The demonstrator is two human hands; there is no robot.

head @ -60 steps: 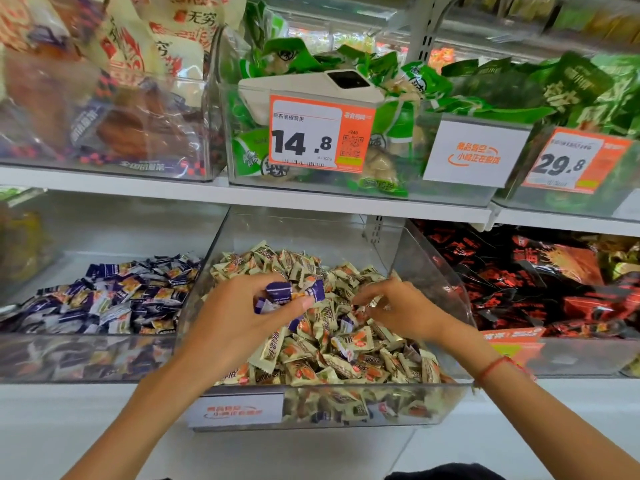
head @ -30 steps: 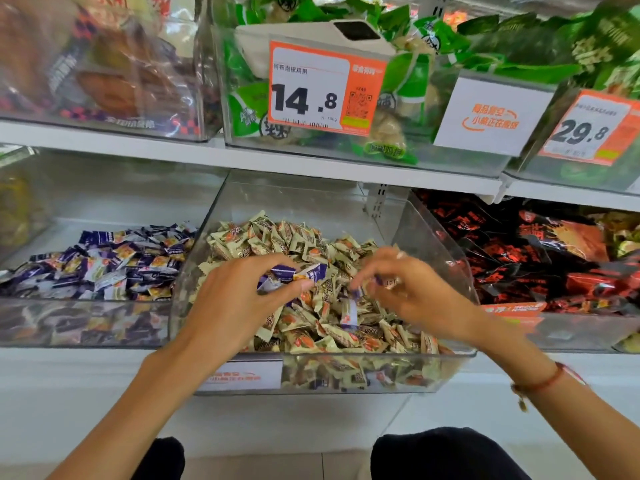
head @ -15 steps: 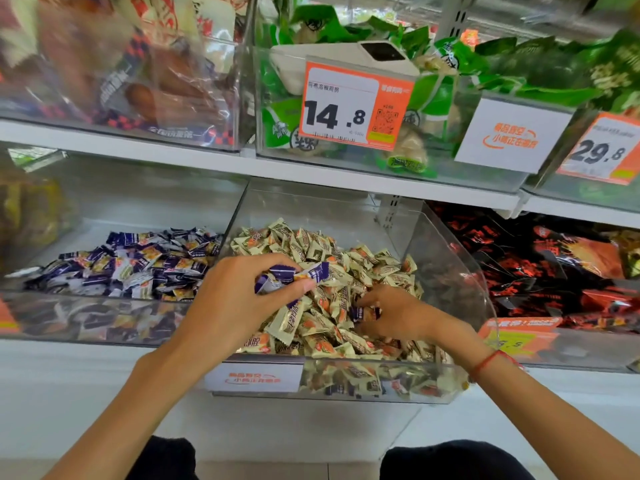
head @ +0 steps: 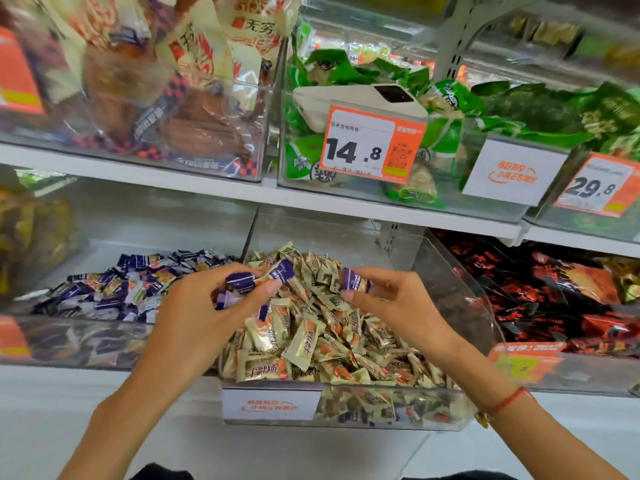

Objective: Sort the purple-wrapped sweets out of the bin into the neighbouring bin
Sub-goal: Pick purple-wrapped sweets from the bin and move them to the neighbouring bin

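A clear middle bin (head: pixel 446 268) on the lower shelf holds a heap of beige-wrapped sweets (head: pixel 311 344). My left hand (head: pixel 204 317) hovers over the bin's left side, closed on a bunch of purple-wrapped sweets (head: pixel 258 280) that stick out past my fingers. My right hand (head: pixel 398 306) is raised over the heap and pinches one purple-wrapped sweet (head: pixel 353 280) between thumb and fingertips. The neighbouring bin (head: pixel 69 341) on the left holds a pile of purple-wrapped sweets (head: pixel 138 282).
A bin of red-and-black packets (head: pixel 554 289) stands to the right. The upper shelf (head: pixel 207 188) carries bins of green packets (head: pixel 450 98) and large snack bags (head: pixel 156 81), with price tags 14.8 (head: pixel 370 143) and 29.8 (head: pixel 595 185) hanging close above the bins.
My right hand has come up out of the heap with a purple sweet pinched in it. My left hand keeps its bunch and stays over the bin's left side.
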